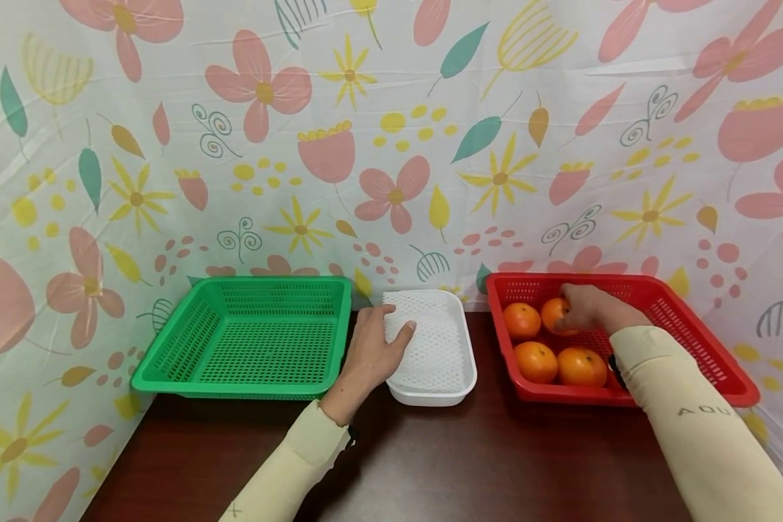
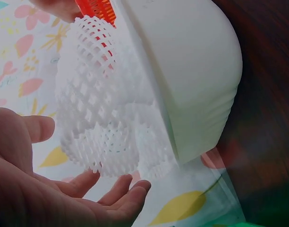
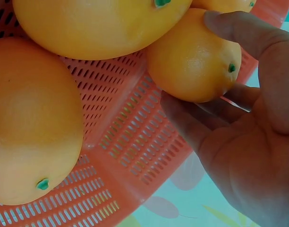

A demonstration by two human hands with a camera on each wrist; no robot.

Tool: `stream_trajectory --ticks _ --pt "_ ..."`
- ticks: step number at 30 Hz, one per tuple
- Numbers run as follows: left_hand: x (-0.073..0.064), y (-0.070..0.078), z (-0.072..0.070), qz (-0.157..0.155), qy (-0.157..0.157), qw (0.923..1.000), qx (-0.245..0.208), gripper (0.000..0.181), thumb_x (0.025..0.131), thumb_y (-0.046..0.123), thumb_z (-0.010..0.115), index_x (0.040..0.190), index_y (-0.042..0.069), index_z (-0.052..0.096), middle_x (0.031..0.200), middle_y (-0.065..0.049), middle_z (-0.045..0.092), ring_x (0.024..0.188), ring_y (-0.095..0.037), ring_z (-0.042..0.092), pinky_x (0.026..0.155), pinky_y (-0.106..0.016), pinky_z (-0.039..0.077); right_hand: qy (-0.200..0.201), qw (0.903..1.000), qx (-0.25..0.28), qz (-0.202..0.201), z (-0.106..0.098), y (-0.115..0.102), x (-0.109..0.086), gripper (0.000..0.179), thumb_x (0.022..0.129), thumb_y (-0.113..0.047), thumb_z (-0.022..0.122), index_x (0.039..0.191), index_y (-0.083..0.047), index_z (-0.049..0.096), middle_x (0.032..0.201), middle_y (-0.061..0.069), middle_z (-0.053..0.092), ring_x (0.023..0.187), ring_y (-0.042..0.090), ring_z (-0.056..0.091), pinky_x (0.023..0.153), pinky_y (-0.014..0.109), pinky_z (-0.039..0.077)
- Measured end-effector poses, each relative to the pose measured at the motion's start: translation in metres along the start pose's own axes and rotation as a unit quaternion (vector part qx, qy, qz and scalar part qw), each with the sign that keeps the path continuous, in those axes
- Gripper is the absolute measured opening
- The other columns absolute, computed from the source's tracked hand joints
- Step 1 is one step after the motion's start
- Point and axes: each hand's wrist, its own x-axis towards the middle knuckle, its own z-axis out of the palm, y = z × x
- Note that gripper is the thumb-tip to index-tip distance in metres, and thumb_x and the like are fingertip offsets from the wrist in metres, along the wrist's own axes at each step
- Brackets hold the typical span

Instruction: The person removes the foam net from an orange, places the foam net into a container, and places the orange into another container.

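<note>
In the head view my right hand (image 1: 590,308) reaches into the red basket (image 1: 698,388) and grips an orange (image 1: 552,313) at its back left. The right wrist view shows my thumb on one side of that orange (image 3: 194,61) and my fingers curled round the other. Several more oranges (image 1: 536,362) lie around it. My left hand (image 1: 370,348) is at the left rim of a white tray (image 1: 431,399), thumb and fingers spread. White foam fruit nets (image 2: 95,94) fill the tray; my left fingertips are close to them, and whether they touch cannot be told.
A green basket (image 1: 235,392) with nothing in it stands left of the tray. All three containers sit on a dark brown table (image 1: 470,464), against a flower-printed cloth (image 1: 391,145) that hangs at the back and sides.
</note>
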Motion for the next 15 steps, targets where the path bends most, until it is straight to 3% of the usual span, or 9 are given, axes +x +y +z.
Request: stream_trajectory --ticks 4,11,15 --pt "-0.0021 0.0011 -0.0029 0.005 0.008 0.9999 -0.006 0.054 0.104 0.040 0.067 0.144 0.005 0.058 0.149 -0.022 0.048 0.132 -0.035 0.055 0.108 -0.051 0.048 -0.014 0.9999 -0.003 0.000 -0.0008 -0.0006 -0.0002 0.076 0.083 -0.033 0.090 0.136 0.009 0.054 0.116 0.024 0.064 0.102 0.042 0.056 0.095 0.067 0.051" --pt "-0.0066 0.0028 -0.0063 0.020 0.014 0.9996 -0.011 0.048 0.104 0.039 0.068 0.138 0.007 0.061 0.146 -0.021 0.049 0.127 -0.034 0.056 0.105 -0.050 0.049 -0.013 0.9995 -0.022 0.015 -0.0019 -0.0009 0.0012 0.069 0.078 -0.038 0.093 0.128 0.000 0.064 0.110 0.017 0.065 0.101 0.039 0.055 0.088 0.061 0.054" --pt "-0.0075 0.0028 -0.0073 0.032 0.016 0.9993 -0.011 0.047 0.103 0.039 0.069 0.137 0.007 0.061 0.145 -0.021 0.049 0.127 -0.034 0.056 0.106 -0.050 0.049 -0.027 0.9994 -0.021 0.005 -0.0012 -0.0008 0.0004 0.069 0.078 -0.035 0.094 0.127 0.002 0.063 0.108 0.017 0.065 0.101 0.040 0.056 0.092 0.064 0.053"
